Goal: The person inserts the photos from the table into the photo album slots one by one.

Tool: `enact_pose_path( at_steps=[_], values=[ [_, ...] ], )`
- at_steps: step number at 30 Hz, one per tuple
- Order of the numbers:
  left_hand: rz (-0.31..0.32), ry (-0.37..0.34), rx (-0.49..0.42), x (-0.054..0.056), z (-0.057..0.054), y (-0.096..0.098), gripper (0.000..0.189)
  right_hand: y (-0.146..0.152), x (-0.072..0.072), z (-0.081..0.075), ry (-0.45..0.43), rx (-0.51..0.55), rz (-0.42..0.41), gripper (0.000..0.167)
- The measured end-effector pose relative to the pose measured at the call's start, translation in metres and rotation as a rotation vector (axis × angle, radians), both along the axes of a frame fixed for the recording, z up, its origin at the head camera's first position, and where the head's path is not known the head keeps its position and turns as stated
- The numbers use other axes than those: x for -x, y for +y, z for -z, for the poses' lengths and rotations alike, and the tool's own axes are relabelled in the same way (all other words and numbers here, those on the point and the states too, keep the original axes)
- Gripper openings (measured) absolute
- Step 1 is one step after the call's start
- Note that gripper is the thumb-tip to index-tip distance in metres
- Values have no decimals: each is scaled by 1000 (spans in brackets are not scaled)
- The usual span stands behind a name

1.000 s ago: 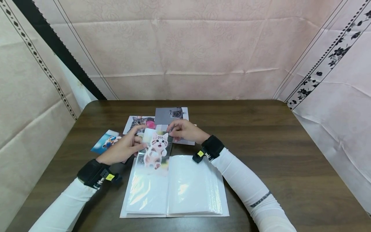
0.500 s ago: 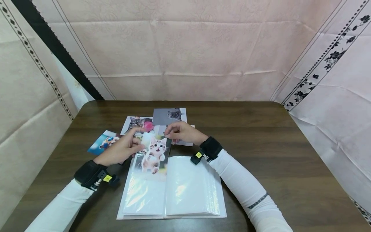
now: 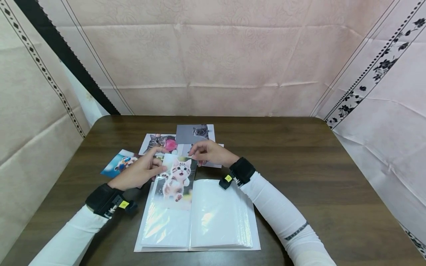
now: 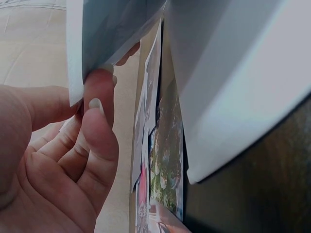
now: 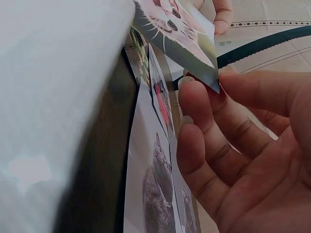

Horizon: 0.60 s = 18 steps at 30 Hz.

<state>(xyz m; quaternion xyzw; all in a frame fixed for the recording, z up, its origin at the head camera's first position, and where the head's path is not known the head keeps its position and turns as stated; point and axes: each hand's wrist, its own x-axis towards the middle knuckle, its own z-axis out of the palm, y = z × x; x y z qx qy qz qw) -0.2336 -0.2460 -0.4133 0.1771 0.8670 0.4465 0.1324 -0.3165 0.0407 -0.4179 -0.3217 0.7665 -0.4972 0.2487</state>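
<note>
A photo album (image 3: 223,218) lies spread on the table with clear sleeve pages. A kitten photo (image 3: 179,173) sticks up out of the top of the left page's sleeve, its lower part showing through the plastic. My left hand (image 3: 141,170) pinches the photo's left edge; in the left wrist view, thumb and finger (image 4: 99,90) meet at its pale edge. At the photo's top right corner, my right hand (image 3: 213,152) pinches between thumb and fingers, as the corner of the kitten photo (image 5: 194,48) shows in the right wrist view.
Behind the album lie several cat pictures: a grey one (image 3: 186,133), one with a pink ball (image 3: 151,142) and a grey tabby one (image 5: 158,194). A blue picture (image 3: 114,164) lies left of my left hand. The brown table (image 3: 299,166) ends at a hanging cloth (image 3: 233,66).
The kitten photo has slid a little further down into the left sleeve, both hands moving slightly with it. The head view has shifted slightly.
</note>
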Motion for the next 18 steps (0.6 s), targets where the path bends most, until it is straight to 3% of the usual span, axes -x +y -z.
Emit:
enact_pose_path(
  at_steps=[18],
  values=[
    [3,-2,-5,-1,2,1,48,0,-2,1,4,13,-54,16]
  ],
)
